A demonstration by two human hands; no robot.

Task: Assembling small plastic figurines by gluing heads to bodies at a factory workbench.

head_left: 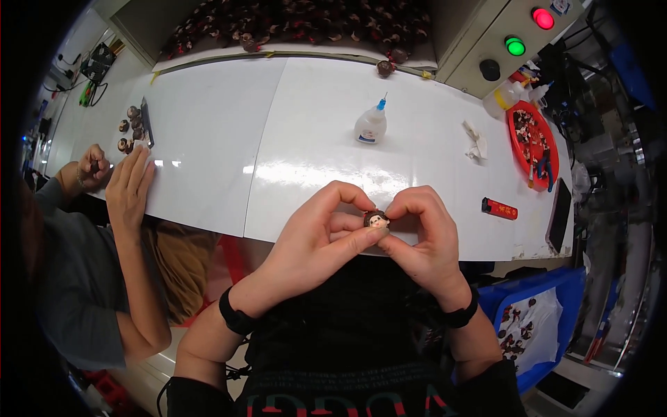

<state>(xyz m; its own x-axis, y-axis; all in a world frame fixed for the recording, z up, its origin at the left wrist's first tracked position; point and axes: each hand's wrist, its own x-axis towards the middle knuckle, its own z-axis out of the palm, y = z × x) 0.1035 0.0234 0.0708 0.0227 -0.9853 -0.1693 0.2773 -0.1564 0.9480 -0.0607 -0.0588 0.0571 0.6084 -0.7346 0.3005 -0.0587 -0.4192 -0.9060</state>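
A small doll head (377, 221) with dark brown hair and a pale painted face is pinched between my two hands, just above the table's front edge. My left hand (323, 226) grips it from the left, thumb below and index finger on top. From the other side, my right hand (425, 240) holds it with thumb and index finger. Beyond my hands stands a squeeze bottle (370, 126), whitish and translucent, with a blue needle tip. Off to the right of my right hand lies a red lighter (499, 208).
A red tray (515, 139) of small parts sits at the right, near glue bottles (501, 99) and crumpled tissue (476, 142). A cabinet full of doll heads (299, 24) spans the back. A co-worker's hands (128, 182) work at left. A blue crate (573, 306) stands lower right.
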